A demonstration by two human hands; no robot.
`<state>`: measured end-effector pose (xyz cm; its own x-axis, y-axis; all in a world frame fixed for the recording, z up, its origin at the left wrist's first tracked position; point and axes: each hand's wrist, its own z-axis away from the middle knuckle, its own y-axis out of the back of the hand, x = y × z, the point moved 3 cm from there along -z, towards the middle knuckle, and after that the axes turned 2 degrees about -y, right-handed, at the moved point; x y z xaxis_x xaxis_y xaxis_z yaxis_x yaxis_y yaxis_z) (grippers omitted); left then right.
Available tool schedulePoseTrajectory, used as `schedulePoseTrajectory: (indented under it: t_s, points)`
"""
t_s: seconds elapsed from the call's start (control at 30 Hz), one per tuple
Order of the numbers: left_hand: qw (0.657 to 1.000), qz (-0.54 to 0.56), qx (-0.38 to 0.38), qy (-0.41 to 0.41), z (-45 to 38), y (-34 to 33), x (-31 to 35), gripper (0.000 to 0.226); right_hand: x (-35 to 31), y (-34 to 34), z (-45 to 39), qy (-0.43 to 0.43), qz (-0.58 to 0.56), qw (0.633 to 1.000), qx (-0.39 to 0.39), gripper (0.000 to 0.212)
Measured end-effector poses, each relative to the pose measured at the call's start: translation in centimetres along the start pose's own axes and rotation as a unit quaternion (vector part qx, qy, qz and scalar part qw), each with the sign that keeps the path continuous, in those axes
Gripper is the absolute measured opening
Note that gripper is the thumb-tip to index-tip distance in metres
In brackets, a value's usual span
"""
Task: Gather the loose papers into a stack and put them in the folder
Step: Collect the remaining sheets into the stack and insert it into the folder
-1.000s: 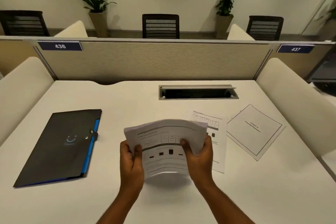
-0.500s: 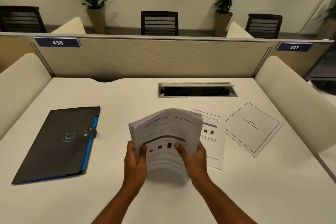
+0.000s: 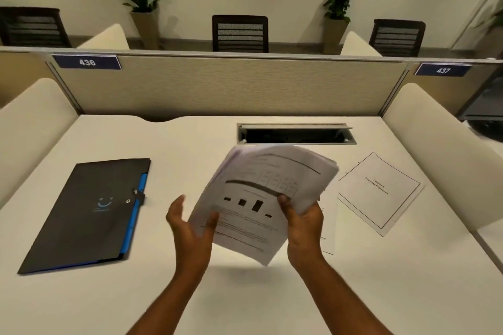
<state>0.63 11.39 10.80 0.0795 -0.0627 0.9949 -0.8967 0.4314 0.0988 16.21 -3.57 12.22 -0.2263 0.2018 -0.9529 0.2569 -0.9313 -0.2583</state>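
Note:
A stack of printed papers (image 3: 261,198) is lifted off the desk and tilted, blurred by motion. My right hand (image 3: 302,223) grips its right edge, thumb on top. My left hand (image 3: 190,228) is at the stack's lower left edge with fingers spread, its thumb touching the front sheet. One loose sheet (image 3: 328,226) lies flat on the desk, mostly hidden behind the stack and my right hand. Another sheet with a black border (image 3: 381,193) lies to the right. The black folder with a blue edge (image 3: 89,215) lies closed on the left of the desk.
The white desk (image 3: 353,280) has an open cable tray slot (image 3: 296,134) at the back. A beige partition (image 3: 228,87) closes the far side, and padded white dividers (image 3: 441,144) stand at left and right.
The paper stack has risen and swung to the right, tilting. My left hand has loosened its grip and opened at the stack's edge. My right hand keeps its hold.

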Motion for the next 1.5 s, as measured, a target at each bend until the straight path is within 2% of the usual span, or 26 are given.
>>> schedulePoseTrajectory:
  t_s: [0.07, 0.1, 0.17, 0.2, 0.27, 0.4, 0.5, 0.6, 0.63, 0.7, 0.77, 0.83, 0.93, 1.07, 1.2, 1.33, 1.5]
  points:
    - [0.993, 0.035, 0.036, 0.105, -0.3, 0.6, -1.4, 0.09, 0.5, 0.2, -0.5, -0.052, -0.078, 0.996, -0.005, 0.04]
    - [0.982, 0.097, 0.035, 0.157, -0.4, 0.7, -2.2, 0.088, 0.8, 0.3, -0.6, -0.077, -0.118, 0.99, -0.015, 0.046]
    - [0.947, 0.229, -0.011, 0.225, -0.5, 0.2, -3.2, 0.066, 1.5, 0.2, -0.6, -0.125, -0.18, 0.974, -0.056, 0.053]
    - [0.936, 0.264, -0.044, 0.228, -0.5, -0.1, -3.1, 0.051, 1.9, 0.2, -0.5, -0.142, -0.194, 0.967, -0.079, 0.053]
    - [0.943, 0.265, -0.074, 0.188, -0.6, -0.1, -2.3, 0.036, 2.4, 0.6, -0.6, -0.159, -0.196, 0.962, -0.1, 0.052]
    - [0.977, 0.171, -0.039, 0.123, -2.1, 1.7, -1.2, 0.027, 0.8, 3.6, -2.8, -0.182, -0.186, 0.964, -0.062, 0.047]
    - [0.99, 0.095, -0.029, 0.096, -3.0, 3.6, -1.0, 0.025, -2.8, 5.8, -4.7, -0.132, -0.027, 0.979, -0.155, 0.043]
    - [0.998, 0.032, -0.035, 0.052, -2.8, 3.6, -0.4, 0.021, -3.4, 5.4, -5.3, -0.098, 0.178, 0.951, -0.233, 0.038]
    - [0.999, 0.017, -0.032, 0.038, -2.5, 3.2, -0.1, 0.021, -2.9, 4.8, -5.2, -0.076, 0.215, 0.947, -0.226, 0.033]
    - [1.0, 0.004, -0.017, 0.008, -1.6, 2.2, 0.7, 0.021, -1.6, 3.6, -4.4, -0.026, 0.226, 0.961, -0.161, 0.022]
    - [1.0, 0.009, 0.015, -0.024, -0.7, 1.8, 1.5, 0.024, -0.6, 2.8, -3.0, 0.009, 0.178, 0.981, -0.079, 0.02]
    - [0.998, 0.021, 0.04, -0.048, 0.1, 1.9, 2.1, 0.032, 0.0, 2.5, -1.6, 0.033, 0.129, 0.99, -0.042, 0.028]
    - [0.998, 0.011, 0.023, -0.052, 0.5, 2.4, 0.9, 0.037, 1.9, 2.5, -0.2, 0.041, 0.153, 0.986, -0.052, 0.044]
    - [0.999, -0.04, -0.017, 0.016, 0.4, 2.5, -1.8, 0.033, 3.8, 2.3, 0.4, 0.022, 0.195, 0.979, -0.05, 0.033]
    - [0.999, -0.048, 0.014, -0.014, 0.0, 3.0, -1.3, 0.029, 3.4, 2.0, 0.7, 0.054, 0.184, 0.981, -0.042, 0.031]
    - [0.999, -0.044, -0.006, 0.024, 0.6, 2.8, -2.6, 0.03, 5.3, 2.6, 1.1, 0.014, 0.197, 0.979, -0.045, 0.036]
    - [0.998, -0.055, 0.011, 0.03, 1.3, 3.0, -3.0, 0.033, 6.1, 3.2, 0.4, 0.005, 0.195, 0.981, -0.018, 0.042]
